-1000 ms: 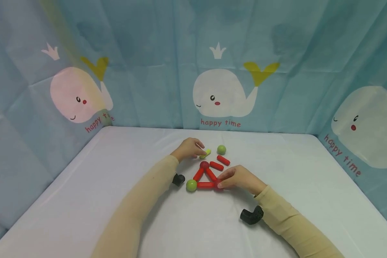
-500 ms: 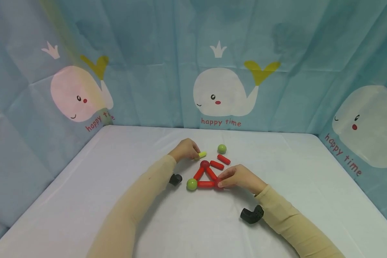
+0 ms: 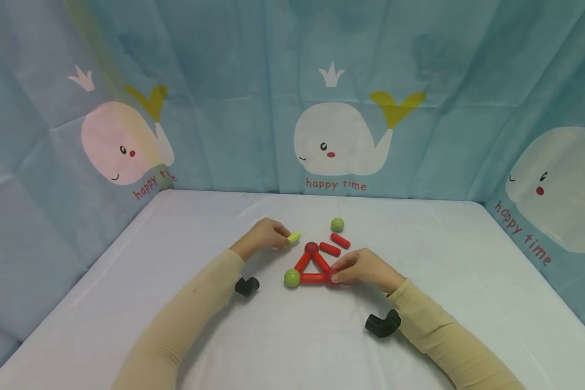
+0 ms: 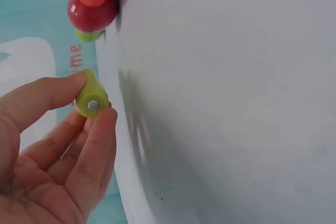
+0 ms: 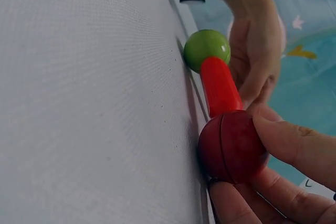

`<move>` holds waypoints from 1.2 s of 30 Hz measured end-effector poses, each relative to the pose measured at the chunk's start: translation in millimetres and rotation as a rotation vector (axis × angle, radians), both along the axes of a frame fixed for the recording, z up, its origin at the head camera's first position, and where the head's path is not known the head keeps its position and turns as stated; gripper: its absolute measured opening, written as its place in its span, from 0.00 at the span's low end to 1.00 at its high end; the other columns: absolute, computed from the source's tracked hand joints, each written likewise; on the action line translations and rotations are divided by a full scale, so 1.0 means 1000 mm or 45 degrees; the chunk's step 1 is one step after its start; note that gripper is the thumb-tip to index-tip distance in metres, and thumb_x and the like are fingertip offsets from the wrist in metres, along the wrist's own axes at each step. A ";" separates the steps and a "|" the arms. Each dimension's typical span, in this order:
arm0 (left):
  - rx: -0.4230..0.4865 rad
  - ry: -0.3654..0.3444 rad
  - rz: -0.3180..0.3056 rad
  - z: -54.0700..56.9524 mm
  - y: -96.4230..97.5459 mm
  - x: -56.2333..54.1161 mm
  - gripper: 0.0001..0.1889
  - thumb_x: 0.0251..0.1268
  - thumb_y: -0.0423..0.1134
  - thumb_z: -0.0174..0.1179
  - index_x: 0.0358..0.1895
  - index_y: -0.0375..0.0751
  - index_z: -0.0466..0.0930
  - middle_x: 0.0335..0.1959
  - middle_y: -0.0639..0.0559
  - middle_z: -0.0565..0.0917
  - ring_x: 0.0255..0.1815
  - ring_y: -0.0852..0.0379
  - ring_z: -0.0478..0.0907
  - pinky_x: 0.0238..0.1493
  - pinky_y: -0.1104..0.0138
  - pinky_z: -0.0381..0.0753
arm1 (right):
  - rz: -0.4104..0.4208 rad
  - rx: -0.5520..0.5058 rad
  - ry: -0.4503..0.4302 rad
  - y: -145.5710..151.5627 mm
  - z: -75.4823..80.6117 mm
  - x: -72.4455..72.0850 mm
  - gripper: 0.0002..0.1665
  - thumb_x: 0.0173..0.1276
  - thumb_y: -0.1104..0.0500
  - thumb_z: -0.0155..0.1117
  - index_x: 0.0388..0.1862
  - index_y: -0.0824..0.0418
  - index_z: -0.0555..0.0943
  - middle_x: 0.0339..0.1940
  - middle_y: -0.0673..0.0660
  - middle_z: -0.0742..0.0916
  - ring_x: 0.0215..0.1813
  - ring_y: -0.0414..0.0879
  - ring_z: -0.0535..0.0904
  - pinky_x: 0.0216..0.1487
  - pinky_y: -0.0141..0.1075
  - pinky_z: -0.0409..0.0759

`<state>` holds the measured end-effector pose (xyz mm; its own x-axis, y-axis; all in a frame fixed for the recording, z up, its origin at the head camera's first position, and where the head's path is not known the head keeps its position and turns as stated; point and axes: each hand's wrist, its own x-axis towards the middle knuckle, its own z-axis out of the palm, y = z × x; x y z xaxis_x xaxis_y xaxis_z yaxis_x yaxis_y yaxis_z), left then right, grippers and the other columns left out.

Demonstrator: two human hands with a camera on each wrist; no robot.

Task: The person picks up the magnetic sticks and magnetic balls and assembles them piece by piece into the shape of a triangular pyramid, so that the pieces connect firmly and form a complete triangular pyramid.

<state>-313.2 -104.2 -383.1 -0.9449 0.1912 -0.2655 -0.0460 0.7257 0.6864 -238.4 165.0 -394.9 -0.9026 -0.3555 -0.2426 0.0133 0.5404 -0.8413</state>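
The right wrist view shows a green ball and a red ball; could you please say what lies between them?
A red rod runs from the green ball to the red ball, in the right wrist view.

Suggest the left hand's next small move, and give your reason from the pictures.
Probably bring the yellow-green rod, pinched in the left hand, to the near green ball: it forms the left corner of the triangle and no hand is on it, while the right hand holds the red ball at the right corner, which should steady things.
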 end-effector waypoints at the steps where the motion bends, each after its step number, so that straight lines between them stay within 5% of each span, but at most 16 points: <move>1: 0.013 0.004 -0.006 0.000 -0.002 0.003 0.14 0.61 0.40 0.68 0.49 0.42 0.87 0.47 0.49 0.86 0.42 0.56 0.80 0.48 0.66 0.82 | -0.003 0.000 -0.002 0.000 0.000 0.000 0.17 0.59 0.55 0.76 0.45 0.62 0.88 0.37 0.52 0.91 0.39 0.41 0.80 0.41 0.33 0.79; 16: 0.249 0.096 -0.077 0.007 -0.011 0.054 0.13 0.59 0.41 0.70 0.48 0.48 0.87 0.46 0.54 0.88 0.49 0.57 0.82 0.55 0.57 0.80 | -0.039 0.041 -0.009 0.000 -0.003 -0.003 0.17 0.57 0.53 0.77 0.44 0.60 0.89 0.37 0.51 0.91 0.39 0.41 0.80 0.41 0.32 0.80; 36: 0.269 0.137 -0.089 -0.004 0.009 0.073 0.11 0.56 0.38 0.73 0.43 0.45 0.87 0.41 0.54 0.89 0.43 0.60 0.85 0.52 0.61 0.83 | -0.043 0.048 -0.009 -0.001 -0.002 -0.001 0.17 0.57 0.53 0.77 0.44 0.59 0.89 0.37 0.50 0.90 0.41 0.42 0.79 0.41 0.32 0.78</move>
